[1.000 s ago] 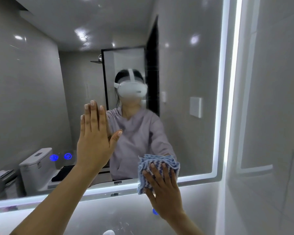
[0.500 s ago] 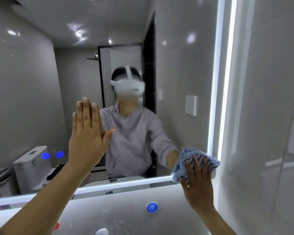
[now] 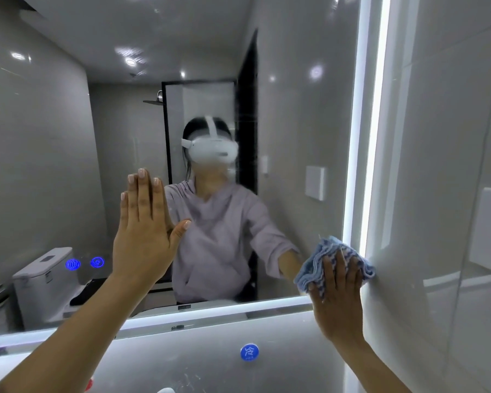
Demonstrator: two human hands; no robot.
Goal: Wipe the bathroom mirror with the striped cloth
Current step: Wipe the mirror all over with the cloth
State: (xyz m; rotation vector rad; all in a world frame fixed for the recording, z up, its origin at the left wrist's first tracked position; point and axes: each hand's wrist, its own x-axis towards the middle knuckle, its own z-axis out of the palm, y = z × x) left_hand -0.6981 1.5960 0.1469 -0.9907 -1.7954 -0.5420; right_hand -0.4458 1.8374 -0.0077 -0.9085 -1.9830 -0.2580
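While the right hand (image 3: 338,302) lay flat, fingers straight and slightly spread, it pressed the crumpled blue-and-white striped cloth (image 3: 312,268) against the large wall-mounted bathroom mirror with lit edges (image 3: 295,123). No finger curled round the cloth; they simply rested on top.

- Cloth: under the right fingers, at the mirror's lower right corner. Bunched folds stuck out above the fingertips and to their left. Its right fold reached the bright vertical light strip (image 3: 376,137).
- Heel of the right hand lay lower, over the mirror's bottom edge and the grey wall beneath it.
- Left hand (image 3: 142,236): flat on the glass, fingers together and pointing up, thumb angled out to the right. Held nothing. Sat higher than the right hand and well apart from it.
- Two glowing blue round icons (image 3: 85,263) showed on the mirror just left of the left wrist.
- Round blue sticker with a white mark (image 3: 249,352) sat on the wall below, between the forearms, nearer the right.
- Reflected between the hands: a person in a pale lilac top and white headset.
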